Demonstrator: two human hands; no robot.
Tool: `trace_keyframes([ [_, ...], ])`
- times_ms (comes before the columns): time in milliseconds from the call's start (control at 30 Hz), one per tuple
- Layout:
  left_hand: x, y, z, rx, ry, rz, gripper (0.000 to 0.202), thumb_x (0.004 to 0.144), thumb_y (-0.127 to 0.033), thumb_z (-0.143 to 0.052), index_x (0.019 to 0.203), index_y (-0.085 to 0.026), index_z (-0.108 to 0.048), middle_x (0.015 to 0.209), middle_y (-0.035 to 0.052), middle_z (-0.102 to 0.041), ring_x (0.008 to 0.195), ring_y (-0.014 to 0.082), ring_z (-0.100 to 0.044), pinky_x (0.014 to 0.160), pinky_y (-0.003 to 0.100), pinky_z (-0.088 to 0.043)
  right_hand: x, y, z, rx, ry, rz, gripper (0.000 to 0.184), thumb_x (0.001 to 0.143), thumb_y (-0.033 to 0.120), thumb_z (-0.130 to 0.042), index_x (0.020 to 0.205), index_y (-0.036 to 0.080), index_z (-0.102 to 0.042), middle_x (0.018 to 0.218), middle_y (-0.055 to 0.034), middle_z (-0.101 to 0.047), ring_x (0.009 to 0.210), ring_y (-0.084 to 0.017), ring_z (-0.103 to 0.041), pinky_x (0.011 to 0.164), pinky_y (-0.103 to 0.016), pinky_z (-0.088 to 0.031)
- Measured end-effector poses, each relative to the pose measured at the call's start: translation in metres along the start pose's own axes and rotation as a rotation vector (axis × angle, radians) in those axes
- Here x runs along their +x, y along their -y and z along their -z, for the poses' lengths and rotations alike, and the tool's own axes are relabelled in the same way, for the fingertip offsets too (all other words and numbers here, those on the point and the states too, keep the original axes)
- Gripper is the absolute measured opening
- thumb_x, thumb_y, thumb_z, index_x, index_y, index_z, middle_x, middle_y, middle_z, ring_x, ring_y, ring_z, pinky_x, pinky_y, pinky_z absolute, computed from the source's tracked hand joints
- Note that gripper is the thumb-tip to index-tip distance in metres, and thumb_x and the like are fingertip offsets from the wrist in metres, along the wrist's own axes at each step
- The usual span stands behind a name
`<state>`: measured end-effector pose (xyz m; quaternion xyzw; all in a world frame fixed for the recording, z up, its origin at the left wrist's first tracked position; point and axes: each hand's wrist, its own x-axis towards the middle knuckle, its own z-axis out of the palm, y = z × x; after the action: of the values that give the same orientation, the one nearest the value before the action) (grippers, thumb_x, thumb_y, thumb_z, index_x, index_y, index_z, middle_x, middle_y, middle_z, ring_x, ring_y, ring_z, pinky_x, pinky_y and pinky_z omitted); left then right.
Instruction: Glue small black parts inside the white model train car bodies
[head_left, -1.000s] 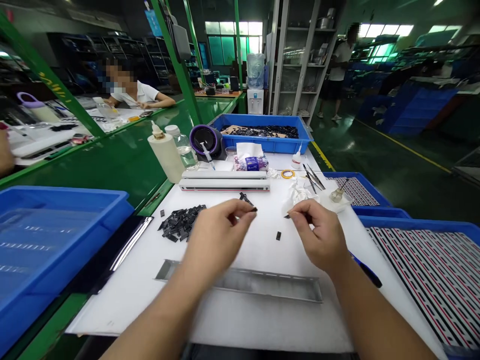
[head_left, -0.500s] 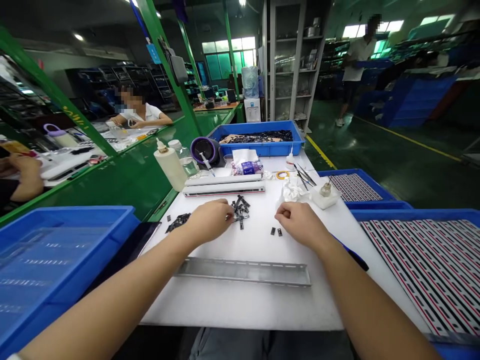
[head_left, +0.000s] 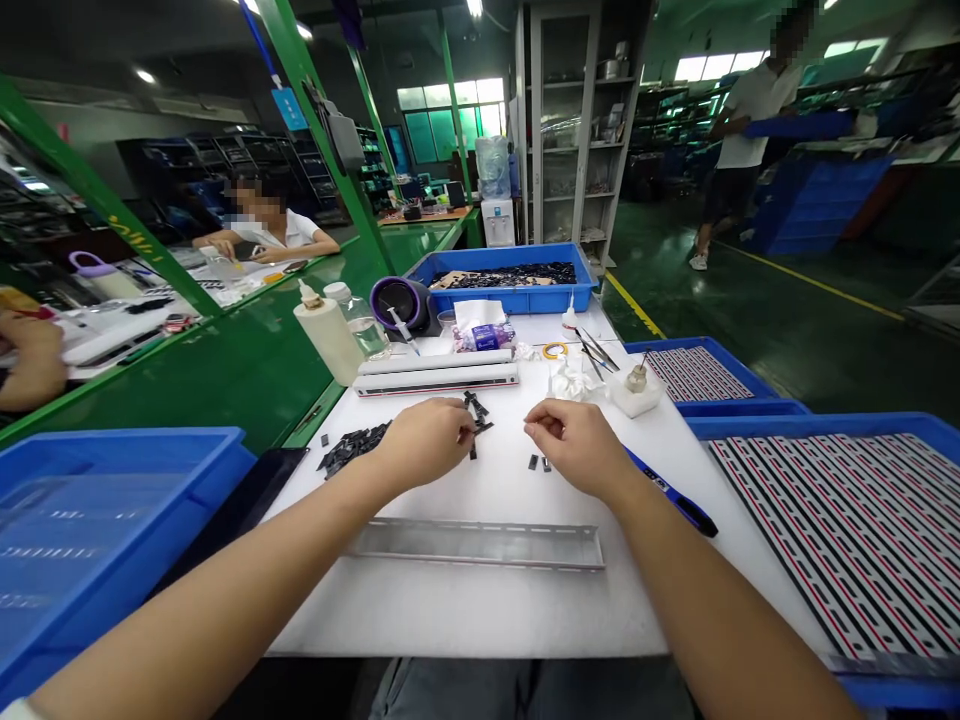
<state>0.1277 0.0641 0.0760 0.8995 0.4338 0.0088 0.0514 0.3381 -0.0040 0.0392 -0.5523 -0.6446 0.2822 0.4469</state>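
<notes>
My left hand point(head_left: 435, 438) is closed over the right-hand small pile of black pieces point(head_left: 475, 405), its fingertips bent together beside one of them. Whatever it pinches is too small to make out. Across a short gap, my right hand point(head_left: 577, 445) has thumb and fingers pressed together just above the table. I cannot see what is between them. Two small black rectangular pieces point(head_left: 539, 463) lie below its fingertips. A larger heap of black pieces point(head_left: 349, 447) is left of my left hand. Nearer me, a long shallow metal channel point(head_left: 480, 543) lies crosswise.
White bars point(head_left: 435, 375), a tissue pack point(head_left: 484, 335), bottles point(head_left: 328, 335) and tweezers point(head_left: 596, 350) stand or lie farther back. A blue-and-black tool point(head_left: 671, 492) lies by my right forearm. Blue trays flank the table: left point(head_left: 225, 455), right point(head_left: 930, 425), back point(head_left: 517, 298).
My hands have come closer together, the left moving right and the right moving slightly left. The view has shifted a little. In the background, a walking person carrying a blue tray has come nearer.
</notes>
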Motion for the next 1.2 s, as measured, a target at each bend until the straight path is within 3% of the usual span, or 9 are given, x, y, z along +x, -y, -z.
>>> trace_keyframes([
  [133,-0.011,-0.026,0.013,-0.401,0.076,-0.008,0.025,0.091,-0.033,-0.043,0.082,-0.023,-0.064,0.085,-0.0003,-0.072,0.075,0.0165,-0.065,0.062,0.026,-0.046,0.000,0.001,0.000,0.351,0.029,-0.088,0.024,0.083,0.033,-0.063,0.101,0.017,-0.069,0.075,-0.0002,-0.066,0.061,-0.012,-0.061,0.058,-0.026,-0.051],
  [300,-0.013,-0.046,0.013,-0.819,0.078,0.073,0.019,0.088,-0.035,-0.052,0.083,-0.021,-0.064,0.079,0.0010,-0.072,0.071,0.0171,-0.062,0.060,0.027,-0.043,0.001,0.003,0.004,0.659,0.039,-0.107,0.021,0.079,0.034,-0.069,0.089,0.015,-0.072,0.066,0.0003,-0.064,0.055,-0.012,-0.061,0.053,-0.026,-0.052],
  [500,-0.016,-0.056,0.017,-0.811,0.020,0.003,0.018,0.090,-0.031,-0.052,0.083,-0.021,-0.066,0.077,0.0002,-0.069,0.068,0.0152,-0.057,0.061,0.026,-0.041,0.004,0.002,0.010,0.952,0.128,-0.272,0.015,0.071,0.026,-0.073,0.081,0.016,-0.071,0.053,0.0035,-0.056,0.048,-0.009,-0.051,0.046,-0.020,-0.043],
  [733,-0.019,-0.053,0.015,-0.476,-0.202,-0.328,0.015,0.093,-0.019,-0.052,0.092,-0.020,-0.067,0.083,0.0027,-0.069,0.079,0.0161,-0.060,0.071,0.027,-0.043,0.007,-0.003,0.012,1.153,0.352,-0.490,0.017,0.059,0.024,-0.072,0.071,0.015,-0.064,0.052,0.0050,-0.047,0.042,-0.003,-0.031,0.040,-0.016,-0.021],
  [833,-0.018,-0.050,0.010,-0.433,-0.297,-0.481,0.019,0.094,-0.017,-0.047,0.095,-0.018,-0.066,0.087,0.0051,-0.071,0.081,0.0173,-0.059,0.074,0.029,-0.043,0.007,-0.003,0.009,1.119,0.421,-0.489,0.020,0.058,0.027,-0.072,0.068,0.015,-0.060,0.052,0.0050,-0.045,0.042,-0.003,-0.026,0.041,-0.017,-0.019],
  [900,-0.016,-0.049,0.007,-0.372,-0.350,-0.461,0.021,0.094,-0.018,-0.046,0.094,-0.017,-0.067,0.083,0.0059,-0.071,0.079,0.0192,-0.059,0.073,0.032,-0.043,0.005,-0.002,0.007,1.084,0.358,-0.432,0.020,0.062,0.030,-0.071,0.070,0.017,-0.058,0.052,0.0059,-0.043,0.043,-0.005,-0.028,0.042,-0.019,-0.022],
  [967,-0.014,-0.047,0.006,-0.306,-0.317,-0.281,0.022,0.092,-0.020,-0.047,0.091,-0.018,-0.069,0.080,0.0065,-0.071,0.077,0.0214,-0.059,0.070,0.034,-0.041,0.003,0.002,0.007,0.847,0.161,-0.256,0.016,0.069,0.031,-0.068,0.074,0.018,-0.059,0.054,0.0053,-0.045,0.047,-0.008,-0.036,0.047,-0.021,-0.029],
  [1067,-0.010,-0.037,0.006,-0.295,-0.151,0.054,0.021,0.087,-0.023,-0.051,0.083,-0.020,-0.072,0.079,0.0057,-0.072,0.074,0.0236,-0.061,0.067,0.035,-0.040,0.000,0.006,0.010,0.183,-0.134,0.037,0.004,0.076,0.022,-0.061,0.074,0.019,-0.061,0.066,0.0003,-0.056,0.062,-0.013,-0.050,0.059,-0.025,-0.037],
  [1200,-0.008,-0.012,0.007,-0.411,-0.084,0.195,0.025,0.089,-0.035,-0.052,0.094,-0.023,-0.072,0.077,0.0017,-0.073,0.071,0.0224,-0.064,0.065,0.033,-0.043,-0.001,-0.001,0.013,-0.287,0.083,-0.207,0.014,0.072,0.011,-0.056,0.065,0.019,-0.066,0.066,-0.0026,-0.065,0.064,-0.015,-0.057,0.058,-0.026,-0.036],
])
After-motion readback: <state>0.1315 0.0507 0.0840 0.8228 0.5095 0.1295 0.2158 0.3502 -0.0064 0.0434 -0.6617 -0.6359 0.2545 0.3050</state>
